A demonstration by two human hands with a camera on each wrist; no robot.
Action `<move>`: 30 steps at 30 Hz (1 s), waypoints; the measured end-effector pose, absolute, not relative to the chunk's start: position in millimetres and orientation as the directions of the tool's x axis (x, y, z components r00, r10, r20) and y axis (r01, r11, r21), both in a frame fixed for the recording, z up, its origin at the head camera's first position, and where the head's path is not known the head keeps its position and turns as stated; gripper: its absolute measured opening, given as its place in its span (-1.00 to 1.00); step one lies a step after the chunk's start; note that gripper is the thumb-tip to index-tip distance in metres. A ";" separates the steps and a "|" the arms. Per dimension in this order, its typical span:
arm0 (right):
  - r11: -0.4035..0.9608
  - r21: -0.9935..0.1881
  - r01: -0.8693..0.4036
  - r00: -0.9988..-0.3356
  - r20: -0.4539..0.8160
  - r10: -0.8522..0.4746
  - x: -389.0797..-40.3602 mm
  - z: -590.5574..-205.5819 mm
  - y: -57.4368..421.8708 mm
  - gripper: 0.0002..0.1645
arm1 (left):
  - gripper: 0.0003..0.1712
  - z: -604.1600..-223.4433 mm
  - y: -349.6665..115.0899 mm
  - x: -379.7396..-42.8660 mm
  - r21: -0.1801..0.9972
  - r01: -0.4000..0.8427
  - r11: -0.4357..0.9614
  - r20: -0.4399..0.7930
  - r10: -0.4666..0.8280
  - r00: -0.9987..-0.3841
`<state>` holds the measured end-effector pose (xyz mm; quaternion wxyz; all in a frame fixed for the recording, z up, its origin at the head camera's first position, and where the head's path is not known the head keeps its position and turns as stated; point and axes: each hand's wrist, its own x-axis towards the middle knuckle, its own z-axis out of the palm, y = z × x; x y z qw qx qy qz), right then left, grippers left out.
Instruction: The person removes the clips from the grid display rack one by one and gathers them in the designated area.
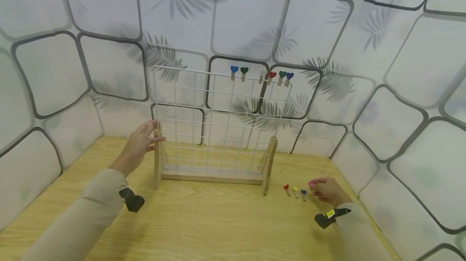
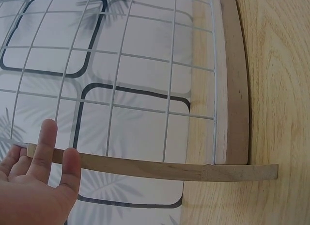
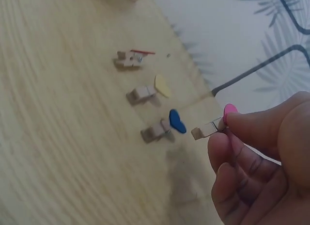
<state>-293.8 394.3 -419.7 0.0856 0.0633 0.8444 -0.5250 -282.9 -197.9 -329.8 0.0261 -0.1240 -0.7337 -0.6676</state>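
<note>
A white wire grid rack (image 1: pixel 218 123) with wooden side posts stands on the table. At its left post my left hand (image 1: pixel 140 141) holds the upper end between thumb and finger, while two other fingers extend across the wood (image 2: pixel 140 165). My right hand (image 1: pixel 329 191) pinches a small wooden clothespin (image 3: pixel 208 129) topped by a pink heart, raised above the table. Close by lie clothespins with a blue heart (image 3: pixel 178 121), a yellow heart (image 3: pixel 162 86) and a red heart (image 3: pixel 143 52). Several heart clothespins, including a light blue one (image 1: pixel 234 69) and a red one (image 1: pixel 272 75), sit along the rack's top wire.
The light wood table (image 1: pixel 204 220) reaches to patterned wall panels (image 1: pixel 247 18) at the back and both sides. A wooden bar (image 1: pixel 211 176) joins the rack's posts at the bottom. The right post (image 1: pixel 270 166) stands left of the loose clothespins.
</note>
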 end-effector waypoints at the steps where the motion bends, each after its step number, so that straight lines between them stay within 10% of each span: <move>1: 0.442 -0.873 0.206 -0.976 -0.218 0.025 -293.3 -422.0 395.5 -0.65 | -0.20 -330.1 -198.0 -282.7 0.973 0.217 0.080 0.204 0.147 -0.968; 30: 0.500 -0.850 0.166 -0.983 -0.184 0.013 -284.5 -436.4 398.0 -0.67 | -0.24 -332.8 -198.5 -283.5 0.972 0.213 0.098 0.199 0.139 -0.970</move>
